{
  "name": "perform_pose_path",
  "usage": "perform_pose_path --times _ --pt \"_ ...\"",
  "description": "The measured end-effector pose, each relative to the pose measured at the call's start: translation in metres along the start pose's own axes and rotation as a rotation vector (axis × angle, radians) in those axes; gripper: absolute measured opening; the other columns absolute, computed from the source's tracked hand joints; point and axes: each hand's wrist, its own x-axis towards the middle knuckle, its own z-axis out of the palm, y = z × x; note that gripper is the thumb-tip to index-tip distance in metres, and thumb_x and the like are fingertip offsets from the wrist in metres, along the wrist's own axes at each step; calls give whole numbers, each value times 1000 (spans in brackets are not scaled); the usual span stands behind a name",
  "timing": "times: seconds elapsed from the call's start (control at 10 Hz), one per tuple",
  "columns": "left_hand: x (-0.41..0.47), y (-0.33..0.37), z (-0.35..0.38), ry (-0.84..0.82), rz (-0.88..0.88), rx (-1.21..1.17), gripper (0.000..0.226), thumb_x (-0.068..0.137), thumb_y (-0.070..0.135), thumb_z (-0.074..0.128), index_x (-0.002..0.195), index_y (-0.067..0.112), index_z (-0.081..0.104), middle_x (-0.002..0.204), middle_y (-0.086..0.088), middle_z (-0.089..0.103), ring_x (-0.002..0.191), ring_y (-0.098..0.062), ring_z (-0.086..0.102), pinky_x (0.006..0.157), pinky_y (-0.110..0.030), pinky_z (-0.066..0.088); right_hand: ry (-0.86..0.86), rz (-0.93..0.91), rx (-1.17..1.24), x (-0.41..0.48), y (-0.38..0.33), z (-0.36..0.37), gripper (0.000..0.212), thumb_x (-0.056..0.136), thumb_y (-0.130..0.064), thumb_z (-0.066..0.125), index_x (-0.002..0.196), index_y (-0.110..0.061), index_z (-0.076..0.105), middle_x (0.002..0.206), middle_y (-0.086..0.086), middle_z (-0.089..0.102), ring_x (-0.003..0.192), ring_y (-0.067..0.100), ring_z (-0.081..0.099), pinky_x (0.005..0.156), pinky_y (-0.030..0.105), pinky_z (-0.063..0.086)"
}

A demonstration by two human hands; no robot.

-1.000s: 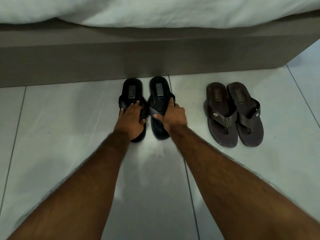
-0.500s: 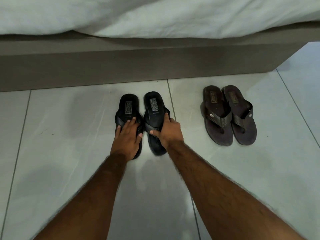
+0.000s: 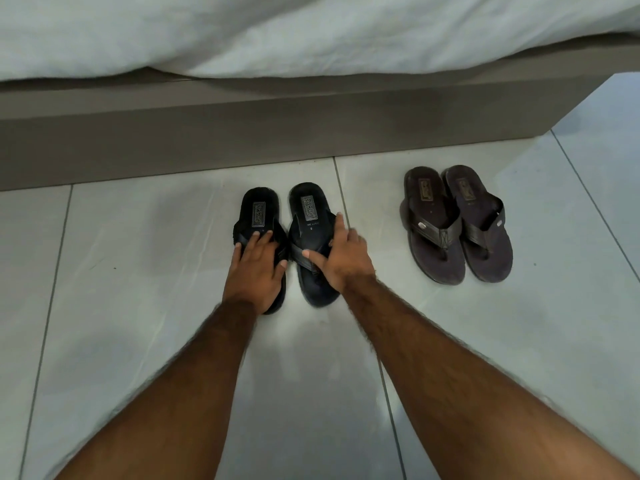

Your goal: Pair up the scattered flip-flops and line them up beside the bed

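Observation:
Two black flip-flops lie side by side on the floor tiles, heels toward the bed. My left hand (image 3: 256, 268) lies flat over the front of the left black flip-flop (image 3: 258, 213), fingers on its strap. My right hand (image 3: 343, 258) holds the right black flip-flop (image 3: 310, 211), with the thumb across the strap and the index finger along its right edge. To the right, a brown pair stands together: the left brown flip-flop (image 3: 433, 223) touches the right brown flip-flop (image 3: 481, 220). Both pairs sit a short gap from the bed base (image 3: 242, 133).
A white sheet (image 3: 277, 29) hangs over the grey bed base along the top of the view. The base's corner ends at the upper right, with pale floor tiles (image 3: 104, 271) beyond and all around the flip-flops.
Both hands drew the black pair back from the bed base, opening a small gap. My right hand's fingers have since spread out on the strap. The brown pair has not moved.

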Motion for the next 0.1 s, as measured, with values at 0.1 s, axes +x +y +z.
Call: perform_pose_path --times 0.1 --pt "-2 24 -18 83 78 11 51 103 40 37 147 15 41 162 -4 31 154 -22 15 126 -47 9 148 -57 -107 -13 9 -28 100 86 -76 40 159 -23 -4 165 22 9 154 35 2 123 46 17"
